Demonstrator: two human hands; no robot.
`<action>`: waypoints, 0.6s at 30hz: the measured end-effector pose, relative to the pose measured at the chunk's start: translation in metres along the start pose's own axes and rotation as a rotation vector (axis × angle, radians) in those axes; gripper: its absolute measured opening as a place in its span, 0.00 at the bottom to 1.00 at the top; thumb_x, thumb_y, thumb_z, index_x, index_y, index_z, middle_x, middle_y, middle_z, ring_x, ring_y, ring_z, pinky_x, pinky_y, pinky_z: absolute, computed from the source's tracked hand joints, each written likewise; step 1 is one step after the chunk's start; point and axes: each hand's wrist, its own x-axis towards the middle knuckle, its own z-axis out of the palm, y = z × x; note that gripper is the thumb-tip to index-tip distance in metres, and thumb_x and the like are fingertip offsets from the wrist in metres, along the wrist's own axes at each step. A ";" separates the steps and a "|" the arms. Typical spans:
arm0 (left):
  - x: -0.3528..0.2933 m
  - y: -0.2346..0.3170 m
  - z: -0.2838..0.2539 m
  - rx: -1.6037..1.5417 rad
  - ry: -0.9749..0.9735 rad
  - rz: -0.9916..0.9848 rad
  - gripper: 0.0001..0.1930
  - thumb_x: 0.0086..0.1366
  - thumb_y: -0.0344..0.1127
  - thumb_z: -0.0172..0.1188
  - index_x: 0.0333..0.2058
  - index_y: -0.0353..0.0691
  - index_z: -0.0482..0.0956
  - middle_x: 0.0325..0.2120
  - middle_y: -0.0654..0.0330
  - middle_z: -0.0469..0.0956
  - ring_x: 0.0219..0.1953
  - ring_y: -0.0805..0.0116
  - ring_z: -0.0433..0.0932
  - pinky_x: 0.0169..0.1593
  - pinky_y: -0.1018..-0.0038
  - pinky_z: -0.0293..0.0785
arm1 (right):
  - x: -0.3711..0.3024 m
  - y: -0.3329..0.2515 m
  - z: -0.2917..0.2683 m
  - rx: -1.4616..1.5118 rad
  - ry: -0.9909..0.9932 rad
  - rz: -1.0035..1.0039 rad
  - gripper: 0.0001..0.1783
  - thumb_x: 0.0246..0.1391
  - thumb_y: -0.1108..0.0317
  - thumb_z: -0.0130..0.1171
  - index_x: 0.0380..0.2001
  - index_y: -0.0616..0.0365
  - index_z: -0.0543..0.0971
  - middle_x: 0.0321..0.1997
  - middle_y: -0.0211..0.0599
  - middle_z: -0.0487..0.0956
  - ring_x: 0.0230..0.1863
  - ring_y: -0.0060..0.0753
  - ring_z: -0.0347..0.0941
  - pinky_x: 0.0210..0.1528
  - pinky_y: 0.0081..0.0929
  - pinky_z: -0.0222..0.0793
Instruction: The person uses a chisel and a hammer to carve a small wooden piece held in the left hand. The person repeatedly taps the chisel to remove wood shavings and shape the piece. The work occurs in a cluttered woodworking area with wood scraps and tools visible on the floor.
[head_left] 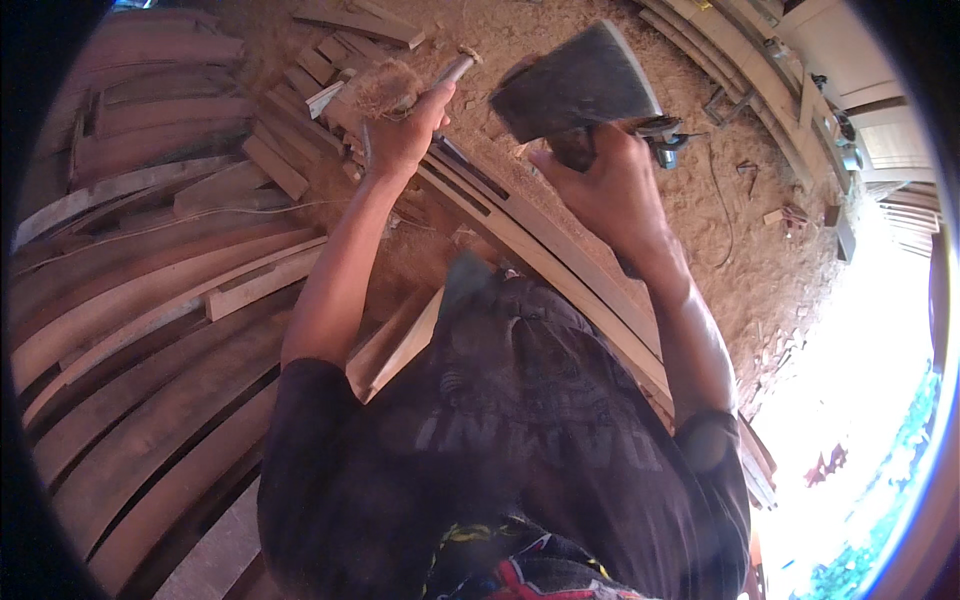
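My left hand [398, 145] is closed round a short grey rod-like tool [458, 68], its pale end pointing up and to the right. Beside that hand is a fuzzy brown clump, perhaps wood shavings [385, 88]; I cannot tell whether the hand touches it. My right hand [615, 185] grips a dark, blocky tool [575, 88] with a broad flat face. It is tilted up over the ground, and its exact kind is unclear. Metal fittings [668, 145] stick out at its right side. Long wooden beams [560, 255] run diagonally below and between my hands.
Stacked planks [150, 290] fill the left side. Short wood offcuts [325, 60] lie at the far left of centre. Sandy ground with debris [730, 230] spreads to the right. Long curved-looking boards [760, 90] lie at the far right, near bright daylight.
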 end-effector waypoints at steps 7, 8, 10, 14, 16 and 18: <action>-0.010 0.046 0.024 0.095 -0.081 0.022 0.13 0.65 0.44 0.71 0.34 0.41 0.82 0.25 0.65 0.82 0.24 0.76 0.81 0.29 0.71 0.77 | -0.009 0.012 -0.012 0.023 0.002 0.146 0.21 0.52 0.58 0.72 0.35 0.70 0.84 0.33 0.58 0.85 0.37 0.52 0.86 0.42 0.40 0.79; -0.011 0.042 0.025 0.131 -0.098 0.020 0.12 0.65 0.43 0.71 0.35 0.41 0.82 0.25 0.65 0.82 0.25 0.75 0.81 0.29 0.71 0.77 | -0.010 0.012 -0.013 -0.006 -0.010 0.154 0.22 0.52 0.58 0.72 0.35 0.70 0.84 0.33 0.59 0.85 0.37 0.53 0.86 0.42 0.41 0.79; -0.012 0.039 0.032 0.155 -0.039 0.108 0.14 0.65 0.41 0.70 0.25 0.42 0.78 0.19 0.66 0.77 0.21 0.75 0.78 0.27 0.71 0.74 | -0.011 0.016 -0.009 -0.027 -0.020 0.149 0.22 0.51 0.57 0.72 0.34 0.71 0.83 0.32 0.59 0.84 0.37 0.54 0.86 0.41 0.41 0.79; -0.007 0.030 0.035 0.241 -0.025 0.210 0.17 0.65 0.39 0.69 0.20 0.43 0.76 0.14 0.67 0.74 0.19 0.76 0.75 0.25 0.71 0.71 | -0.011 0.023 -0.003 0.028 0.012 0.070 0.22 0.51 0.57 0.73 0.32 0.70 0.83 0.30 0.59 0.84 0.36 0.55 0.85 0.41 0.43 0.79; -0.006 0.029 0.036 0.270 -0.033 0.210 0.15 0.64 0.38 0.68 0.20 0.43 0.77 0.14 0.67 0.75 0.19 0.76 0.76 0.24 0.71 0.70 | -0.009 0.021 -0.005 -0.011 0.031 0.048 0.22 0.51 0.57 0.74 0.31 0.70 0.83 0.30 0.59 0.84 0.36 0.55 0.85 0.40 0.44 0.79; -0.008 0.034 0.035 0.334 -0.074 0.179 0.10 0.64 0.38 0.68 0.26 0.41 0.80 0.20 0.65 0.79 0.25 0.73 0.79 0.30 0.68 0.73 | -0.006 0.018 -0.007 -0.023 0.036 0.018 0.22 0.51 0.57 0.74 0.31 0.70 0.83 0.30 0.60 0.84 0.36 0.55 0.85 0.40 0.44 0.79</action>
